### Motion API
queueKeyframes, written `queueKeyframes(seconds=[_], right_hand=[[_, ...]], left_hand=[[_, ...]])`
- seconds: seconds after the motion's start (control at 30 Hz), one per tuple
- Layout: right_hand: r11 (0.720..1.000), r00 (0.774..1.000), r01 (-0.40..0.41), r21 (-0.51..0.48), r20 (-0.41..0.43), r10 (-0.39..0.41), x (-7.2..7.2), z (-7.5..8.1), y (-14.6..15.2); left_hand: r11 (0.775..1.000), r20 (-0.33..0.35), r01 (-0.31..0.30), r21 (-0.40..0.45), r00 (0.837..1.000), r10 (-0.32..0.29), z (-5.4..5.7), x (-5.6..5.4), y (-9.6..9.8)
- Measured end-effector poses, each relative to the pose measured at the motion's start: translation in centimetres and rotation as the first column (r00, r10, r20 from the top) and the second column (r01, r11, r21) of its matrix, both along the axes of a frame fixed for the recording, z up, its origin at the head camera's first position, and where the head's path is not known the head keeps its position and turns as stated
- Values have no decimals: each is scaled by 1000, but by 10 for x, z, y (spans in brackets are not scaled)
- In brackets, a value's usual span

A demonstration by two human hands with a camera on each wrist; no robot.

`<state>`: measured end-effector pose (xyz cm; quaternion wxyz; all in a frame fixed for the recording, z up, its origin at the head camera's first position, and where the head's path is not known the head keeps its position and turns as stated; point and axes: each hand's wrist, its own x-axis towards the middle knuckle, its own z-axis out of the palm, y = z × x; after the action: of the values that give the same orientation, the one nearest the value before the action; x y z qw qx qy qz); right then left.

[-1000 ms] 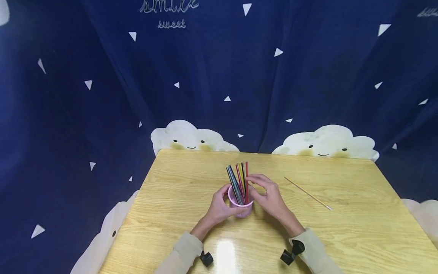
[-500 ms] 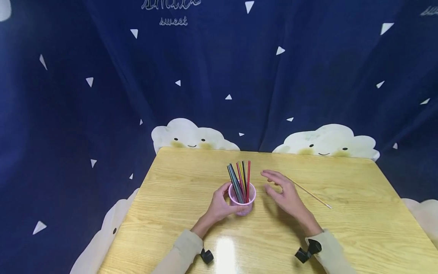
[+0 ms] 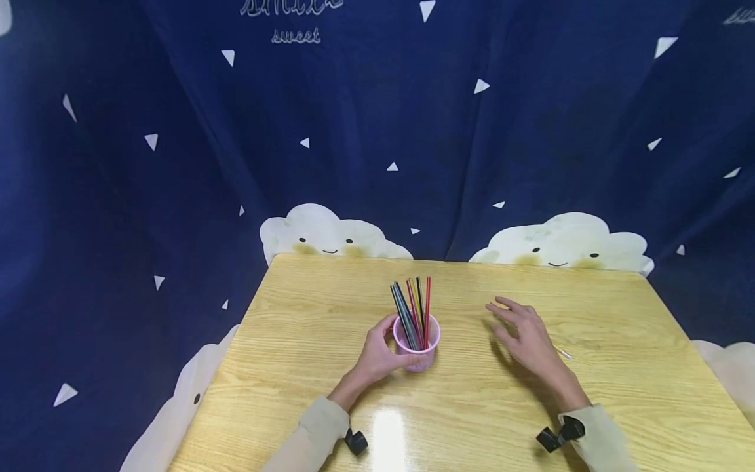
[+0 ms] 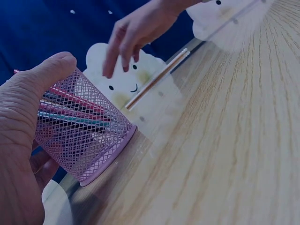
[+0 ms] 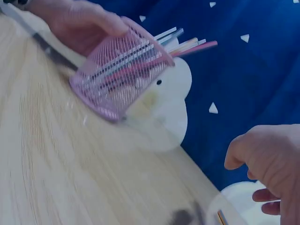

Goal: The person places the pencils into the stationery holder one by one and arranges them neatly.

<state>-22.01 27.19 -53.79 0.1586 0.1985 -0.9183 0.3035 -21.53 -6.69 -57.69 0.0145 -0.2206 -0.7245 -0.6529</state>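
Note:
My left hand (image 3: 377,354) holds a pink mesh pen holder (image 3: 420,362) round its side, its thumb across the front below the rim. Several slim coloured sticks lean in the holder, among them a red stick (image 3: 427,305) and dark blue-grey ones. In the left wrist view the mesh wall (image 4: 89,140) shows the sticks inside. My right hand (image 3: 527,334) hovers over the table to the right, fingers loosely bent and holding nothing. Beneath it lies a thin yellow stick (image 4: 156,79) with a white tip; in the head view the hand covers most of it.
The light wooden table (image 3: 318,301) has a glossy surface that reflects a bright light near its front. Behind it hangs a dark blue curtain (image 3: 377,118) with white triangles and smiling clouds. A small black camera sits on each wrist.
My right hand has drawn away from the sticks in the pen holder and moved right, over the yellow stick on the table. The left hand has stayed on the pen holder.

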Motion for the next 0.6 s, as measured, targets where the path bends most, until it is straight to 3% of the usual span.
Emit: queueKeyframes(seconds=[0.27,0.6], right_hand=[[975,992,109,193,48,-120,1,-9,21],[930,977,149,337,95,-191,5,-21,34]], left_hand=[[1000,8,1,-13,1000,-1,3,0,0],[1000,12,-3,-24,1000,4,3,1,0]])
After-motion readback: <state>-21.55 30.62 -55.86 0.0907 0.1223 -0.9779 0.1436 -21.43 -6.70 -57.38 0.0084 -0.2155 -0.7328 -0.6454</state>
